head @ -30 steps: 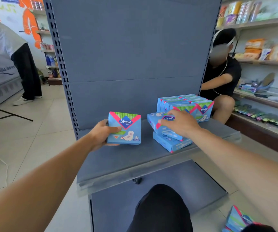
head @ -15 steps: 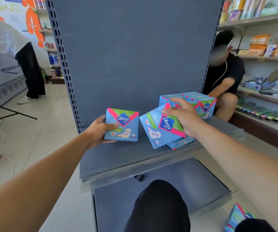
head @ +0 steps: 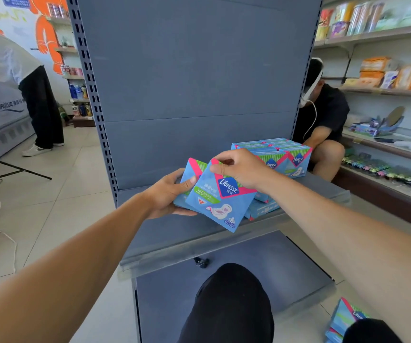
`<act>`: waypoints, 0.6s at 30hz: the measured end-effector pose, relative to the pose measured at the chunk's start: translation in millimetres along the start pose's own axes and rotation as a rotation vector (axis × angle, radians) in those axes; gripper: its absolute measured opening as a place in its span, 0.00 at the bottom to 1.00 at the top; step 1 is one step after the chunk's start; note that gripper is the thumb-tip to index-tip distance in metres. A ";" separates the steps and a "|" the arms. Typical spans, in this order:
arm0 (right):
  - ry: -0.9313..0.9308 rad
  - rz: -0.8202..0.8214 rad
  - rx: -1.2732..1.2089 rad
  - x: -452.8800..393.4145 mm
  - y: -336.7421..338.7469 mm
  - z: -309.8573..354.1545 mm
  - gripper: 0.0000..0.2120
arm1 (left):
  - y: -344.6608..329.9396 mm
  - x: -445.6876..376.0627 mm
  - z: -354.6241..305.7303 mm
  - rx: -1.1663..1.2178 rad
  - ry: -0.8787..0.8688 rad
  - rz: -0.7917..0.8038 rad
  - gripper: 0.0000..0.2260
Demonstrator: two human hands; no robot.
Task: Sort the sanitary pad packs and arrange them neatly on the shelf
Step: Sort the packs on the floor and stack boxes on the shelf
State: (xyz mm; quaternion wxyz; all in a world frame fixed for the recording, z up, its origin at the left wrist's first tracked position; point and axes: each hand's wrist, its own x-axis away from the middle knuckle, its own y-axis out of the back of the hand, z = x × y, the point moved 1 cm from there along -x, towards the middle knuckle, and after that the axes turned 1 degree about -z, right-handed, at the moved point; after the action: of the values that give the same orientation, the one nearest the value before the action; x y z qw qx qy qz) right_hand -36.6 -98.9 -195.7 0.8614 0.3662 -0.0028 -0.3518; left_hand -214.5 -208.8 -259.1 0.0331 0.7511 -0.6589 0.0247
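Observation:
My right hand pinches the top edge of a blue Libresse pad pack, tilted and held in front of a second blue pack. My left hand grips that second pack from the left, its thumb resting on the front pack. Both packs hover above the grey shelf. A neat row of upright packs stands at the shelf's back right. Two flat packs lie stacked on the shelf just behind the held ones.
The grey back panel rises behind the shelf, with a lower shelf beneath. More packs lie on the floor at the lower right. One person sits at the right beside stocked shelves; another stands at the far left.
My right hand lifted a pack off the flat stack and carried it left, in front of the pack in my left hand. My left hand raised its pack and now touches both.

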 end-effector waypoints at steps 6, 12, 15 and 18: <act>0.032 0.063 0.149 -3.5 -0.4 14.0 0.12 | -10.6 -1.5 -1.9 -0.028 0.041 0.147 0.40; 0.087 -0.316 0.198 11.7 0.0 -2.9 0.24 | -22.2 -2.3 -5.8 0.006 -0.002 0.044 0.32; -0.026 -0.482 -0.028 41.2 7.6 -26.9 0.33 | -38.6 -8.1 -10.7 0.108 -0.069 -0.020 0.27; -0.050 -0.505 -0.082 75.3 15.6 -47.8 0.38 | -64.4 -18.7 -19.0 0.200 -0.105 -0.051 0.27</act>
State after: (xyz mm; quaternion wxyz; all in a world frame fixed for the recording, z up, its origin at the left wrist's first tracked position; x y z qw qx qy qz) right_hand 42.0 -107.0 -239.9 0.7602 0.3112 0.0816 -0.5645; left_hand -153.0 -180.3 -242.7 -0.0762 0.7673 -0.6348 0.0502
